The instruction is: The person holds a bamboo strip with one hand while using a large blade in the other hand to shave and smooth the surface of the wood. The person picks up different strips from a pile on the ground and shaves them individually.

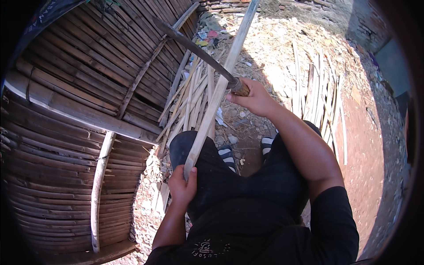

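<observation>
Near my left knee, my left hand (182, 185) is closed around the near end of a long pale bamboo strip (212, 108). The strip slants up and away to the far edge of the picture. My right hand (256, 98) grips the wooden handle of a machete (197, 51), its thumb close to the strip. The dark blade points to the far left and crosses the strip just ahead of the handle. Whether the blade touches the strip I cannot tell.
A bamboo slat wall (66, 106) stands close on my left. Split bamboo strips (191, 95) lie piled beside it, and more strips (316, 95) lie on the right. Rubble and scraps cover the ground (265, 57) up to a brick wall (291, 9).
</observation>
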Motion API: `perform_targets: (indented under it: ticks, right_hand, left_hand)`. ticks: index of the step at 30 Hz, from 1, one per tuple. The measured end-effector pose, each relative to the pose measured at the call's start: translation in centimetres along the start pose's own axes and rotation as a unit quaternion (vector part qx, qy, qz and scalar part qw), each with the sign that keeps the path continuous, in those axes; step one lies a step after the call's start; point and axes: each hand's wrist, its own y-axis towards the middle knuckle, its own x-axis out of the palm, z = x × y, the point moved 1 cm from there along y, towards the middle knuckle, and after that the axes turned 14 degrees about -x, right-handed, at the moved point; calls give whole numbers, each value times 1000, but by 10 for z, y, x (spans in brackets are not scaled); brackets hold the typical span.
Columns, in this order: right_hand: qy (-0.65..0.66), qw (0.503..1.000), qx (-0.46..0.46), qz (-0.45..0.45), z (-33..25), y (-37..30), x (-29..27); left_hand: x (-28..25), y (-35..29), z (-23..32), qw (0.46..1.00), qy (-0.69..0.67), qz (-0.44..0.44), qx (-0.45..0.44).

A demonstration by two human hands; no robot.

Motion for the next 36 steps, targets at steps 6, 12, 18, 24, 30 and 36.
perform_targets:
  ticks: [6, 12, 18, 24, 30, 36]
  right_hand:
    - [24, 999, -22, -18, -5, 6, 0]
    - [19, 999, -37, -8, -7, 11, 7]
    - [125, 992, -6, -1, -16, 12, 12]
    - [157, 987, -13, -13, -21, 16, 16]
    - [-1, 998, -56, -36, -22, 13, 1]
    - [-371, 896, -228, -90, -26, 5, -22]
  left_hand:
    - [-5, -5, 3, 994, 70, 59, 51]
    - [-10, -8, -3, 986, 134, 89, 41]
    - [-32, -5, 12, 978, 208, 16, 11]
    - [-27, 7, 3, 961, -133, -200, -136]
    - [-27, 12, -16, 962, -96, -246, -76]
    - [-14, 7, -4, 981, -69, -141, -114]
